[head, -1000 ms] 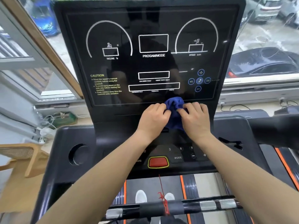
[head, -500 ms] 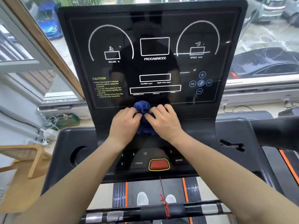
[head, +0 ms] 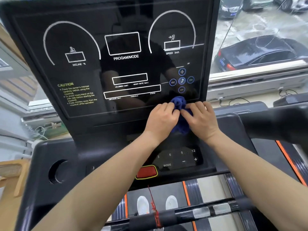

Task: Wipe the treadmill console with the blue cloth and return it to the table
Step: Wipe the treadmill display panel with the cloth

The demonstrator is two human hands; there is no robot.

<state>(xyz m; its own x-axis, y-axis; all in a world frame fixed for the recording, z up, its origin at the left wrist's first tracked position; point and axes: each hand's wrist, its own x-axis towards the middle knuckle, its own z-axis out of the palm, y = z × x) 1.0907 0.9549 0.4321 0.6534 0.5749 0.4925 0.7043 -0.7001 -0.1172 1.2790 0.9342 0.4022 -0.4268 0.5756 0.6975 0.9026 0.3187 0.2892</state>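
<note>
Both bare forearms reached forward and upward, converging toward the middle. The left hand (head: pixel 162 118) lay palm down, fingers curled inward at the tips, knuckles raised. The right hand (head: pixel 200 118) mirrored it just beside, fingers bent and pinching toward the left hand's fingertips, wrists angled slightly apart.

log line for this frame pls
phase: wiping | left hand: on blue cloth | right hand: on cloth | spot: console lower right edge

Head camera looks forward and down, close over the treadmill console (head: pixel 116 64).
</note>
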